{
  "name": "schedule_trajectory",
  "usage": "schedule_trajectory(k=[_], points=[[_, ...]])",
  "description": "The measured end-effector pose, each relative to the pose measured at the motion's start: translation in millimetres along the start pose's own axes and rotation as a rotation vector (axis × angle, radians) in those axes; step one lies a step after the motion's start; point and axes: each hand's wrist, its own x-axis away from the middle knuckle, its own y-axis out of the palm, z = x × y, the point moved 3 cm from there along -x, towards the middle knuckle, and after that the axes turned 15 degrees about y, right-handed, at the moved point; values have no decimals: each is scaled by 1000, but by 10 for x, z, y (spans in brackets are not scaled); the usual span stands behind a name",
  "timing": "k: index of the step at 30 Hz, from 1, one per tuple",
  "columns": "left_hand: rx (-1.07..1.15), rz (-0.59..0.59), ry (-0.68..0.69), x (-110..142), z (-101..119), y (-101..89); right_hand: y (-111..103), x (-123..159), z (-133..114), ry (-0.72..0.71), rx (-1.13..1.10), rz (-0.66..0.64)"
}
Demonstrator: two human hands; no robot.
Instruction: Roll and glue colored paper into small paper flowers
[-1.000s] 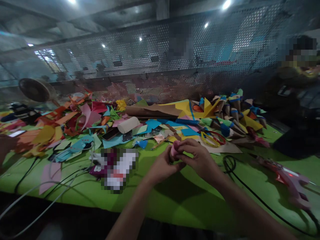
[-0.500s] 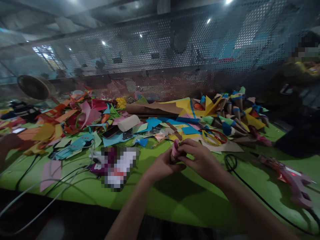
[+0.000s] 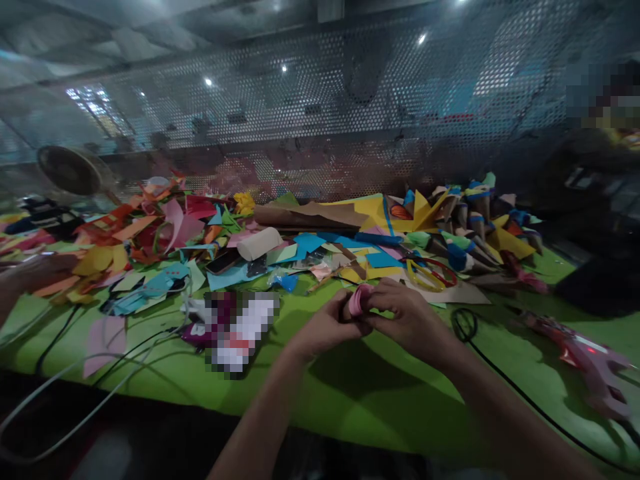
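A small pink paper roll [image 3: 359,299] is pinched between both of my hands above the green table [image 3: 380,393]. My left hand [image 3: 325,327] grips it from the left with fingers curled. From the right, my right hand [image 3: 407,317] closes its fingers over the roll's top and side. Most of the roll is hidden by my fingers.
Coloured paper scraps [image 3: 165,233] cover the table's far half, with scissors [image 3: 427,273], a pale paper tube [image 3: 259,243] and paper cones [image 3: 465,220]. A glue gun [image 3: 585,360] with black cord [image 3: 495,380] lies right. Cables [image 3: 115,360] trail left. Another person [image 3: 600,200] sits at far right; someone's hand [image 3: 30,273] is at left.
My hands have stayed in place, turning the pink roll slightly between the fingers. The hand at the far left has shifted rightward over the scraps.
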Motion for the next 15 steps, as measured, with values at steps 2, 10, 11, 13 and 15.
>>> schedule_trajectory(k=[2, 10, 11, 13, 15], points=[[38, -6, 14, 10, 68, -7, -1, -1, 4, -23, -7, -22], [67, -11, 116, 24, 151, 0, 89, 14, -12, -130, 98, 17], [57, -7, 124, 24, 145, -6, 93, 17, -14, -124, 117, 40], [31, -4, 121, 27, 131, -20, 104, 25, -23, -114, 160, 66], [-8, -4, 121, 30, 121, -39, 118, 31, -41, -107, 194, 65]])
